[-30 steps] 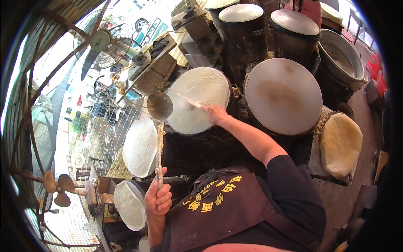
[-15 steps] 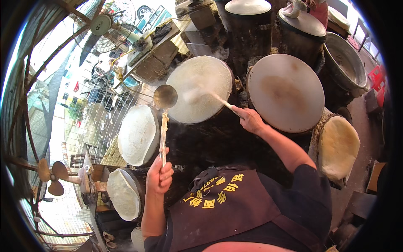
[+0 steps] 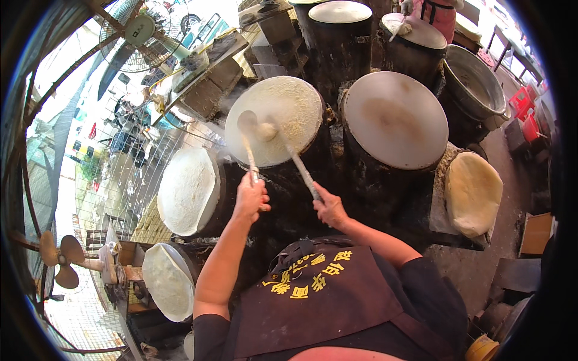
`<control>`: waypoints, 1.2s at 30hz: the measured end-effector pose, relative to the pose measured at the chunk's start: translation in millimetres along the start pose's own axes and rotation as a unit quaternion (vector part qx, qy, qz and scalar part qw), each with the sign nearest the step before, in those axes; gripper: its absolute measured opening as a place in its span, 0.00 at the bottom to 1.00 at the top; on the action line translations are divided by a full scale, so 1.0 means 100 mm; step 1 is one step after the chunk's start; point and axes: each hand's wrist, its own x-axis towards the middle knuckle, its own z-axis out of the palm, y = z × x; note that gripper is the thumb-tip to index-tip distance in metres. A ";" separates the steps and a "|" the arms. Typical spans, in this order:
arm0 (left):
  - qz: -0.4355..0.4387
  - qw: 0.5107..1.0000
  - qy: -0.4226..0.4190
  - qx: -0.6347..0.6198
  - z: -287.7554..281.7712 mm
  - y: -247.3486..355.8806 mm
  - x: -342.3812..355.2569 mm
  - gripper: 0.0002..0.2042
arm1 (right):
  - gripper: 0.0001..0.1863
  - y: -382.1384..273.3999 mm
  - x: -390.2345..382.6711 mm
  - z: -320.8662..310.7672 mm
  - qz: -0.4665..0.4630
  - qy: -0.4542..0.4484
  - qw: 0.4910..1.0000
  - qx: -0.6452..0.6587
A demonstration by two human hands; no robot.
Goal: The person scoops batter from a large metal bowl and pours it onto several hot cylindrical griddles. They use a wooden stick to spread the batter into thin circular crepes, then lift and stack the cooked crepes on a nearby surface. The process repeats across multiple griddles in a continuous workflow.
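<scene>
Left hand [image 3: 251,197] closed round the handle of a ladle [image 3: 247,122]; right hand [image 3: 330,208] wrapped about a long stick [image 3: 303,172]. Both tools reached over the batter-coated griddle [image 3: 304,99], directly ahead of the person. Ladle bowl and the stick's blurred far end hid part of its surface; steam [image 3: 223,107] hazed its left side. A brown-stained griddle [image 3: 394,114] stood just right. Count: two pale sheets, upper [image 3: 186,191] and lower [image 3: 168,283], at left; one yellowish sheet [image 3: 474,192] at right; one metal basin [image 3: 472,60] beyond; two fans, caged [image 3: 139,30] and three-bladed [image 3: 62,256].
</scene>
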 end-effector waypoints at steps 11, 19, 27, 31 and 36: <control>-0.128 0.705 -0.331 -0.614 -0.62 -0.04 -0.53 0.23 | 0.32 -0.01 -0.06 -0.27 -0.234 0.124 0.933 -0.242; -0.090 0.755 -0.282 -0.586 -1.00 -0.51 -1.48 0.22 | 0.32 -0.01 -0.02 -0.04 -0.244 -0.052 0.893 -0.374; -0.092 0.772 -0.226 -0.587 -1.27 -0.80 -2.24 0.21 | 0.29 -0.34 1.02 -0.04 -0.232 0.036 0.850 -0.472; -0.084 0.768 -0.201 -0.602 -1.41 -0.98 -2.44 0.18 | 0.30 -0.51 0.73 0.36 -0.279 -0.109 0.879 -0.370; -0.052 0.763 -0.169 -0.622 -1.63 -1.28 -2.75 0.17 | 0.30 -0.86 0.15 1.28 -0.312 -0.185 0.913 -0.186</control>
